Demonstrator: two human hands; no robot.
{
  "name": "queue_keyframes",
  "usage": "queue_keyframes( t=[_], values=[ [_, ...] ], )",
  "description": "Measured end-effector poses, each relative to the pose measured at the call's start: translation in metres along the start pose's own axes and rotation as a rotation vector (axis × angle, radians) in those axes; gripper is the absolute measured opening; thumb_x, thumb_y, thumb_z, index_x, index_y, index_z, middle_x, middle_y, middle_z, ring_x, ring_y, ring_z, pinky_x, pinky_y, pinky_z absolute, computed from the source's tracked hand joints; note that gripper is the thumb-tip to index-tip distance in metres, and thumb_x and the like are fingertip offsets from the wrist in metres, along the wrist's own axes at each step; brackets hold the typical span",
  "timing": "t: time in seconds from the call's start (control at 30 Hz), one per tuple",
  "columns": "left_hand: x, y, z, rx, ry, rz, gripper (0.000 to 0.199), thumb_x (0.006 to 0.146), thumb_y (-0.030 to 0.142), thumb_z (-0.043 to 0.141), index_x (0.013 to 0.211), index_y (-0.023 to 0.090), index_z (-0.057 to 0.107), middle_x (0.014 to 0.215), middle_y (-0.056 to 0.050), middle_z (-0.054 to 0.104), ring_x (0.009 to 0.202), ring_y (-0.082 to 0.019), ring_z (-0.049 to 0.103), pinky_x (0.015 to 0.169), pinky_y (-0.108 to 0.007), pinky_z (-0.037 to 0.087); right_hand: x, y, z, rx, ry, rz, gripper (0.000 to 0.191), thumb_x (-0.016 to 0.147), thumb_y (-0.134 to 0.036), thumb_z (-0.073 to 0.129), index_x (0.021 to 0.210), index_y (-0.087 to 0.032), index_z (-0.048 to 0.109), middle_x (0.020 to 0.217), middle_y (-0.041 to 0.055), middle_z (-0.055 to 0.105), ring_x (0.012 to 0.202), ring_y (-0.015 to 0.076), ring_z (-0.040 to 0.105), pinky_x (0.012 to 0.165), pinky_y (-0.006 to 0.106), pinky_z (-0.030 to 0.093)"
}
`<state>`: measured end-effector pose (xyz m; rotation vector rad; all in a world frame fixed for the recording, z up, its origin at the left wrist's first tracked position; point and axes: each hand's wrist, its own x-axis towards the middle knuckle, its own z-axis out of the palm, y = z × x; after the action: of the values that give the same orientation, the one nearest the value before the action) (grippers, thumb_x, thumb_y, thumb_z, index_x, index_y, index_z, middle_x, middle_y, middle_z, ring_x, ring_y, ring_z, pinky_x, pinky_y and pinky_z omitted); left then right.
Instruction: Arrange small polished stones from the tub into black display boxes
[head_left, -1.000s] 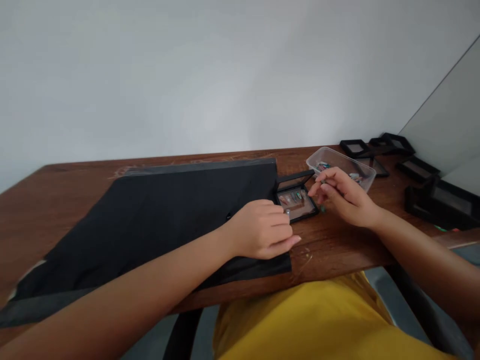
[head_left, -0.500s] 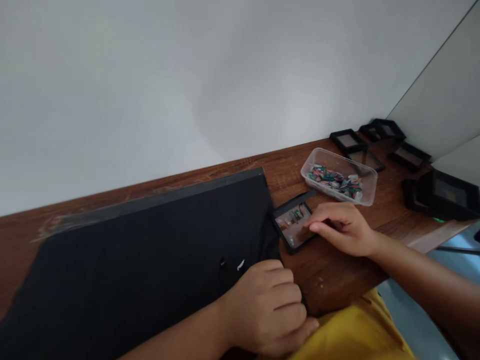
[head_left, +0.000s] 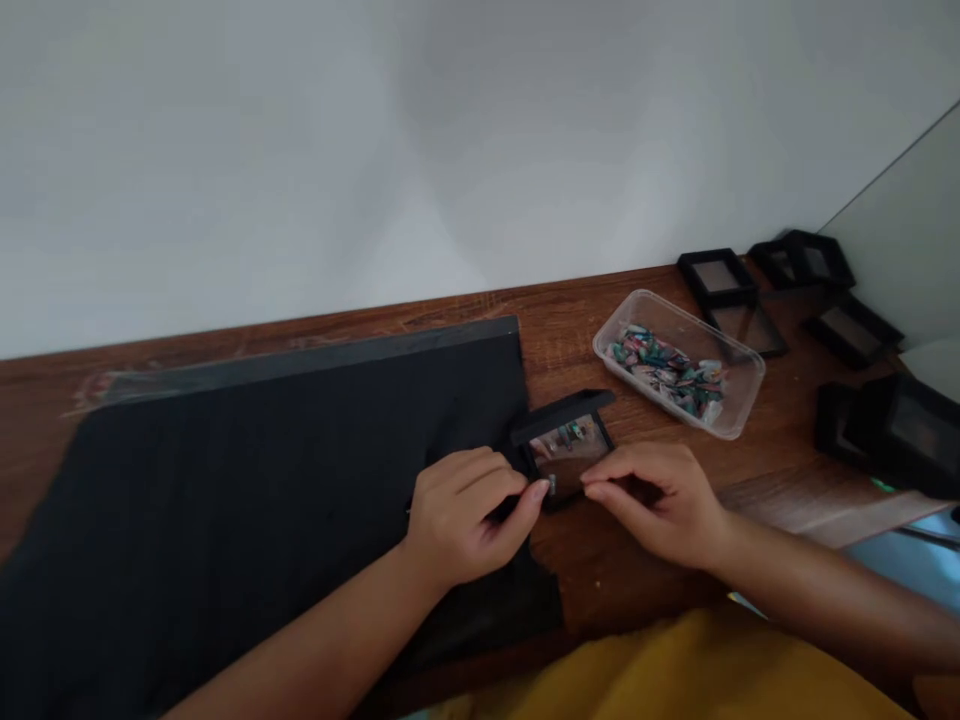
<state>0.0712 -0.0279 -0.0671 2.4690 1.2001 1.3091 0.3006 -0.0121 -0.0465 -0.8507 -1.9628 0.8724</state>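
A small black display frame (head_left: 566,412) lies hinged open at the right edge of a black mat, its cover tilted up at the back. Several small shiny pieces (head_left: 574,432) rest on its clear window, and a tiny clear piece (head_left: 552,484) sits near its front left corner. My left hand (head_left: 469,515) has curled fingers, with thumb and forefinger at that corner, close to the clear piece. At the front right edge, the fingertips of my right hand (head_left: 660,500) are pinched together. Whatever they hold is too small or hidden to make out.
A clear plastic tub (head_left: 739,405) of small wrapped pieces stands behind my right hand. More black frames (head_left: 716,275) lie toward the wall, with others stacked (head_left: 911,430) at the right table edge. The black mat (head_left: 262,500) covers the left of the wooden table.
My left hand has lifted from the mat's front edge to the frame's left corner. My right hand has shifted back to the frame's front edge. The view has turned slightly.
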Motion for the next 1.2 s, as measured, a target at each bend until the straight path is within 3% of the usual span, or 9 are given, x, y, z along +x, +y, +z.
queue_keyframes(
  t=[0.2,0.43,0.57,0.8,1.03,1.2],
  values=[
    [0.0,0.0,-0.001,-0.015,0.018,0.054,0.026,0.092,0.013,0.067,0.069,0.02,0.056,0.058,0.002,0.059,0.05,-0.012,0.05,0.051,-0.028,0.042,-0.001,-0.003,0.001,-0.027,-0.049,-0.051,0.006,0.098,-0.021,0.069,0.094,-0.02,0.072,0.08,0.0008,0.08,0.066,0.0112,0.073,0.064,0.022,0.054],
    [-0.004,0.007,-0.004,-0.166,-0.005,0.124,0.028,0.094,0.014,0.063,0.067,0.02,0.055,0.059,0.002,0.057,0.051,-0.012,0.046,0.05,-0.029,0.039,0.003,0.005,-0.002,-0.175,-0.065,-0.154,0.004,0.1,-0.021,0.067,0.096,-0.022,0.069,0.083,-0.0007,0.08,0.076,0.0146,0.075,0.079,0.032,0.052],
    [-0.007,0.01,-0.008,-0.238,0.017,0.154,0.027,0.093,0.014,0.065,0.067,0.019,0.056,0.06,0.002,0.057,0.052,-0.012,0.046,0.051,-0.029,0.039,0.004,0.01,-0.002,-0.233,-0.058,-0.124,0.006,0.1,-0.02,0.067,0.094,-0.021,0.069,0.085,0.0,0.08,0.077,0.0151,0.074,0.081,0.033,0.05],
    [-0.005,0.014,-0.008,-0.142,0.061,0.199,0.03,0.094,0.016,0.064,0.065,0.019,0.056,0.06,0.002,0.059,0.053,-0.012,0.048,0.053,-0.031,0.036,0.005,0.018,0.002,-0.295,-0.053,-0.087,0.009,0.099,-0.019,0.067,0.091,-0.021,0.071,0.082,-0.0004,0.08,0.076,0.0158,0.072,0.079,0.032,0.048],
    [-0.006,0.023,0.008,-0.022,0.007,0.38,0.04,0.099,0.021,0.059,0.059,0.02,0.055,0.053,0.004,0.053,0.05,-0.012,0.045,0.052,-0.031,0.032,0.004,0.026,0.003,-0.31,-0.025,-0.147,0.01,0.097,-0.021,0.068,0.088,-0.022,0.071,0.081,0.0015,0.078,0.08,0.0185,0.071,0.084,0.035,0.048],
    [-0.005,0.02,0.009,0.018,0.009,0.4,0.039,0.099,0.022,0.058,0.06,0.02,0.055,0.058,0.002,0.058,0.053,-0.012,0.048,0.053,-0.03,0.036,0.002,0.03,0.002,-0.234,-0.023,-0.067,0.012,0.099,-0.024,0.064,0.088,-0.021,0.069,0.081,0.0036,0.074,0.079,0.0185,0.067,0.078,0.033,0.05]
  ],
)
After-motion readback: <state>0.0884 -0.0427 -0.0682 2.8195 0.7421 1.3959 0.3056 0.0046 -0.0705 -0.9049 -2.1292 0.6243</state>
